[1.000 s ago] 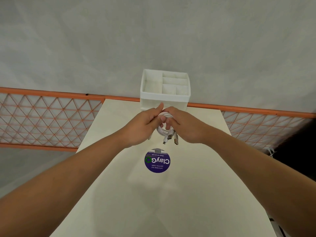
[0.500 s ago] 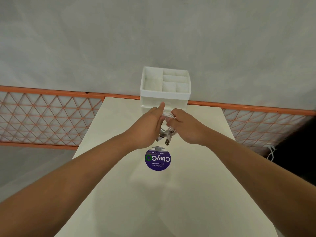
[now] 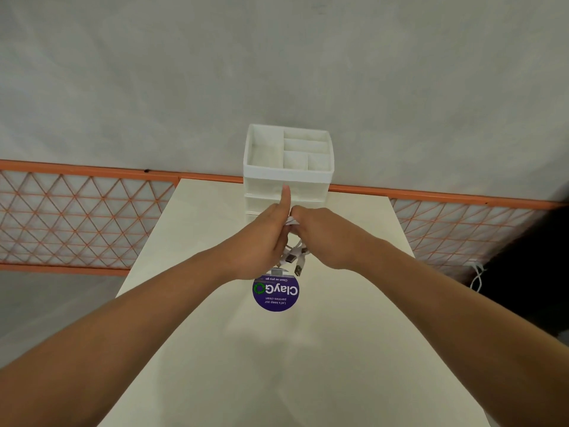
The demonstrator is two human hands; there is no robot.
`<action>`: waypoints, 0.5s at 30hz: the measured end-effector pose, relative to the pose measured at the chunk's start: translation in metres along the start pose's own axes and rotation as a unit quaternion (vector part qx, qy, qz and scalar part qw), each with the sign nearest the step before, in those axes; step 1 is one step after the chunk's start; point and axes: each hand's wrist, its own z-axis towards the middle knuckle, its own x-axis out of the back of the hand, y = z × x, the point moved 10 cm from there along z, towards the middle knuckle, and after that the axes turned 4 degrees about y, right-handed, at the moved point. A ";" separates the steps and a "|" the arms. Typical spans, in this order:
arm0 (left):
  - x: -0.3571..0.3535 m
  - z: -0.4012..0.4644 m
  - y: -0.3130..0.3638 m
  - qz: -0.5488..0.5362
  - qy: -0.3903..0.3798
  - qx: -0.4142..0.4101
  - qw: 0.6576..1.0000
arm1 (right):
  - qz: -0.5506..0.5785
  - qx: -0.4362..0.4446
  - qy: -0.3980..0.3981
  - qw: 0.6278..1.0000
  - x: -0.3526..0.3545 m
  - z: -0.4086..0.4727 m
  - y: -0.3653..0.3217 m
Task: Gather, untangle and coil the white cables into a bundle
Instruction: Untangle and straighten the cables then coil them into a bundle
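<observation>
Both of my hands meet above the middle of the cream table [image 3: 308,365], holding a small coil of white cables [image 3: 295,251] between them. My left hand [image 3: 261,241] grips the coil's left side, its thumb sticking straight up. My right hand [image 3: 323,235] clasps the right side with fingers curled around the loops. Most of the coil is hidden by my fingers. Two or three USB plug ends [image 3: 297,265] dangle from the bundle's lower edge, just above a round purple sticker.
A white desktop organiser [image 3: 288,175] with open top compartments and drawers stands at the table's far edge, just beyond my hands. A purple ClayGo sticker [image 3: 276,292] lies on the table. An orange mesh fence [image 3: 86,217] runs behind. A white cord [image 3: 477,277] hangs at the right.
Both hands have shifted slightly forward toward the organiser. My left thumb has risen to point straight up, and the dangling plug ends have swung lower between my hands.
</observation>
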 end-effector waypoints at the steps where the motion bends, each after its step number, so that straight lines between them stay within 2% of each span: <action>1: -0.001 0.000 -0.002 0.020 -0.002 0.005 1.000 | 0.009 -0.011 -0.007 1.000 -0.001 -0.001 0.002; 5: 0.006 0.001 -0.007 0.145 0.038 0.004 0.989 | 0.030 -0.019 -0.021 0.999 -0.003 -0.007 0.004; 7: 0.013 0.000 -0.006 0.174 0.048 0.006 0.984 | 0.056 -0.030 -0.020 0.998 -0.003 -0.010 0.006; 15: 0.018 -0.001 -0.013 0.045 0.020 0.068 0.996 | 0.131 -0.016 0.036 0.991 0.012 -0.012 0.009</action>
